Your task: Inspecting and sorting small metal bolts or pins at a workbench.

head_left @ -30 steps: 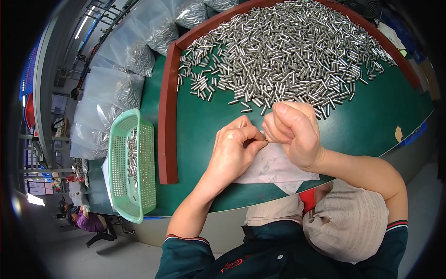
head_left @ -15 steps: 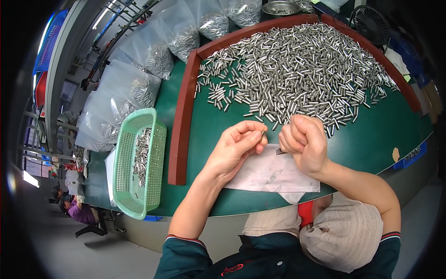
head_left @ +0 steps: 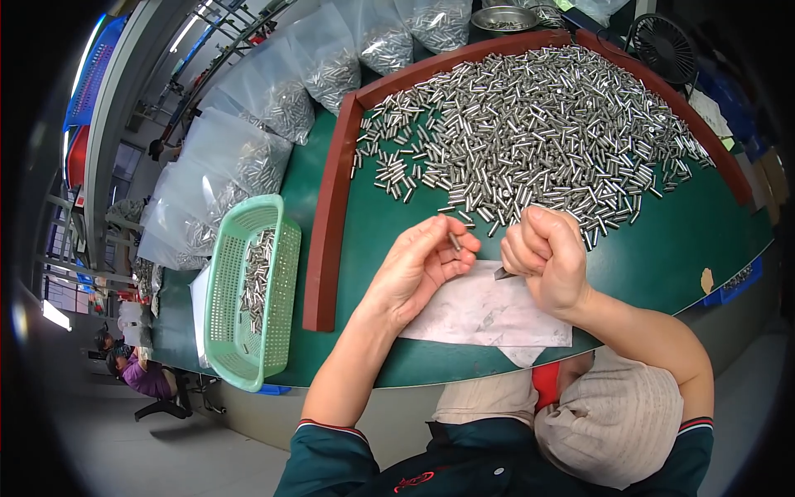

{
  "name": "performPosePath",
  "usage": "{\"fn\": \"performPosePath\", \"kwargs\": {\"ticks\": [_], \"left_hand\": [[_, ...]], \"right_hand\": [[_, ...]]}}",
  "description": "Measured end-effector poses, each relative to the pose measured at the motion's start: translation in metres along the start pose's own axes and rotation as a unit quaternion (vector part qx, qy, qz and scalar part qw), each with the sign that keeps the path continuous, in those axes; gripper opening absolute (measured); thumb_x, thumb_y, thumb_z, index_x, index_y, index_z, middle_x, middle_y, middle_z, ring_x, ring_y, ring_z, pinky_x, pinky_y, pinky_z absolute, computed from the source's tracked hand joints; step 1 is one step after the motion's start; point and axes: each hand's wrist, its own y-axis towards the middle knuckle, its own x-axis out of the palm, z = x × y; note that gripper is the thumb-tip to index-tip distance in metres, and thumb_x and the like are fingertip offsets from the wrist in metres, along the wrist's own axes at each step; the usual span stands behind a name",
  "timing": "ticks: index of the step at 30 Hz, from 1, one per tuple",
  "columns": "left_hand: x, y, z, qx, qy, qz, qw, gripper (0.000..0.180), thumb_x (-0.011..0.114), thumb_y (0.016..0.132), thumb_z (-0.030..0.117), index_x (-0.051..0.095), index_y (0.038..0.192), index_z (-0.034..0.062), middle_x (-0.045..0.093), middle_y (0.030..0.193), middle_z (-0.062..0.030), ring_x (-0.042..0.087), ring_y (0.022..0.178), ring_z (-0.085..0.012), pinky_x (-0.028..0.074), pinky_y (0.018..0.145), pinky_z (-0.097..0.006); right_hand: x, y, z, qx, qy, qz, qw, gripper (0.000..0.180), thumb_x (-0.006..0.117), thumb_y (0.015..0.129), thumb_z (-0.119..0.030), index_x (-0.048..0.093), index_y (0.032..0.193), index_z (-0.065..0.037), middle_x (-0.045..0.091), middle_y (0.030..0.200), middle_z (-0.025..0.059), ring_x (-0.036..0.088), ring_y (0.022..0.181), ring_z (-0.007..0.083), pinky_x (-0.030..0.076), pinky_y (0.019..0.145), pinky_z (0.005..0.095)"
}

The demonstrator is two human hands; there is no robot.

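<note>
A small metal pin (head_left: 454, 241) lies against the fingers of my left hand (head_left: 418, 269), whose fingers are curled round it, above the near side of the green table. To its right, my right hand (head_left: 546, 257) is closed in a fist around a dark, flat-ended tool (head_left: 503, 273); only its tip shows, so its kind is hidden. A pale pink, stained cloth (head_left: 489, 311) lies under both hands. Beyond them spreads a big heap of short metal pins (head_left: 530, 132), a few loose ones near my fingertips.
A dark red wooden frame (head_left: 327, 224) borders the heap. Left of it stands a light green plastic basket (head_left: 286, 290) with pins inside. Clear bags of pins (head_left: 331, 70) line the far left; a metal bowl (head_left: 503, 18) and black fan (head_left: 662, 48) stand at the back.
My left fingers have shifted slightly up and left and loosened a little, bringing the pin into clearer view. My right fist stays nearly where it was.
</note>
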Motion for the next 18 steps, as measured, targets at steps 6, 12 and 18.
{"fn": "performPosePath", "kwargs": {"ticks": [6,12,18], "left_hand": [[-0.003,0.006,0.0,0.149,0.316,0.126,0.929,0.023,0.052,0.086,0.023,0.052,0.072,0.0044,0.043,0.058,0.0046,0.032,0.051,-0.0018,0.025,0.045,-0.019],[0.008,0.017,-0.01,0.273,0.663,0.209,0.665,0.028,0.069,0.068,0.023,0.053,0.061,0.0014,0.042,0.044,-0.007,0.041,0.038,-0.0182,0.033,0.04,-0.031],[0.01,0.023,-0.014,0.27,0.74,0.22,0.576,0.03,0.07,0.066,0.026,0.052,0.061,0.0018,0.052,0.049,-0.0123,0.053,0.046,-0.0293,0.039,0.044,-0.037]], "right_hand": [[0.003,-0.001,-0.001,0.004,0.0,-0.007,1.0,0.038,0.035,0.086,-0.017,0.025,0.05,-0.011,0.028,0.041,-0.0012,0.021,0.039,0.008,0.02,0.039,0.0237],[0.003,0.0,0.002,-0.004,-0.022,0.014,1.0,0.039,0.035,0.085,-0.02,0.024,0.049,-0.012,0.024,0.039,-0.0014,0.017,0.036,0.0088,0.017,0.038,0.0251],[0.001,0.001,0.0,-0.002,-0.024,0.015,1.0,0.039,0.035,0.086,-0.02,0.024,0.049,-0.012,0.025,0.039,-0.0014,0.017,0.037,0.0086,0.017,0.038,0.0248]]}}
